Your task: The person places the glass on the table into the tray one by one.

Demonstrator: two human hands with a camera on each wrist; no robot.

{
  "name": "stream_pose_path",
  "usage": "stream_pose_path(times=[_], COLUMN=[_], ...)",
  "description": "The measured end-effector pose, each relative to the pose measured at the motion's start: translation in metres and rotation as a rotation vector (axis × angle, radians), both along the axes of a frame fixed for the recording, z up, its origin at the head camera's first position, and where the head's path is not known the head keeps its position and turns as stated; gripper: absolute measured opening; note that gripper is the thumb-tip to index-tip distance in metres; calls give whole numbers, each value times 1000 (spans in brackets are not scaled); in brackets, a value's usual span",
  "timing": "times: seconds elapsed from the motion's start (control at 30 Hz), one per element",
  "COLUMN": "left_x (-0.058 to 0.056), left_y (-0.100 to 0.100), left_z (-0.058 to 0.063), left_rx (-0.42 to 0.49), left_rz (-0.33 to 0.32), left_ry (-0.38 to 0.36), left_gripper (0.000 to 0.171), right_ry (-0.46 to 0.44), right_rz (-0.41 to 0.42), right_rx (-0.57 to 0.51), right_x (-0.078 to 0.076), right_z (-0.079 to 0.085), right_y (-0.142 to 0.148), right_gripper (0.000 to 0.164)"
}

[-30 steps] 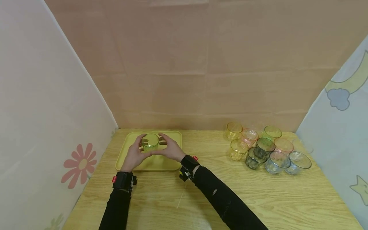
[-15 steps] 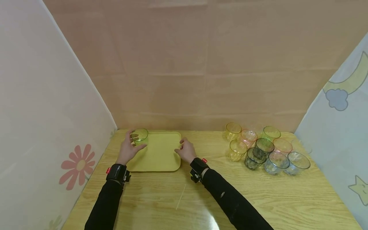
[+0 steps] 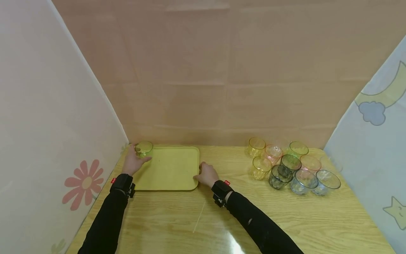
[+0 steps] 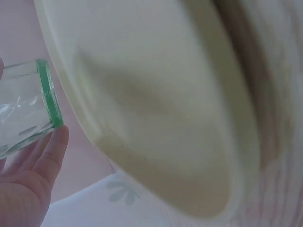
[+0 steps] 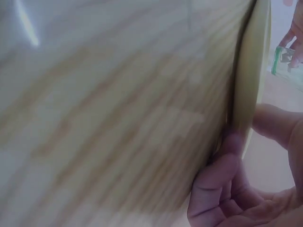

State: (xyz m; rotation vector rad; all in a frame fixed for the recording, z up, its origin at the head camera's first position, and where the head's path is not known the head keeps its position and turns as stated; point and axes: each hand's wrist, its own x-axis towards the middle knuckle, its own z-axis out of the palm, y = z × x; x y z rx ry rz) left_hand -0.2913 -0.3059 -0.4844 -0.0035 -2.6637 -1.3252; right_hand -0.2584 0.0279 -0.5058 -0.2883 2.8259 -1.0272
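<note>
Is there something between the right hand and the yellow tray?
No. The right hand already grips the right edge of the yellow tray, thumb on top. The left hand holds the green cup at the tray's far left corner.

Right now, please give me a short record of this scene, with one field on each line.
left hand: holds the green cup at the tray's far left corner
right hand: grips the right edge of the yellow tray
tray contents: nothing inside
other cups: a cluster of coloured ones at the right of the wooden table
</note>
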Motion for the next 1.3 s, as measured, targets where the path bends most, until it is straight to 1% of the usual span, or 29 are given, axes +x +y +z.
stream_pose_path(times=[0.13,0.2,0.3,0.47,0.63,0.77,0.97,1.1,1.3], left_x=[-7,-10,-16,-24,-26,-27,-28,-29,-32], left_y=[-6,-7,-9,-8,-7,-7,-5,-2,-4], left_z=[0,-1,-3,-4,-6,-6,-2,0,-2], left_rx=[3,-10,-26,-32,-35,-36,-71,-79,-100], left_rz=[53,77,95,96,97,102,128,137,140], left_ry=[-2,-23,-52,-80,-105,-106,-127,-132,-137], left_gripper=[91,90,91,91,89,88,90,90,89], right_ry=[17,22,13,0,-12,4,21,34,23], right_rz=[15,24,33,32,35,36,42,44,34], right_rx=[6,4,-5,-17,-24,-22,7,5,13], right_x=[1,1,2,2,3,2,0,1,1], right_z=[-2,-3,-2,-3,-5,-7,-9,-8,-7], right_y=[1,1,2,2,1,2,1,1,0], right_gripper=[45,46,48,48,49,49,50,50,50])
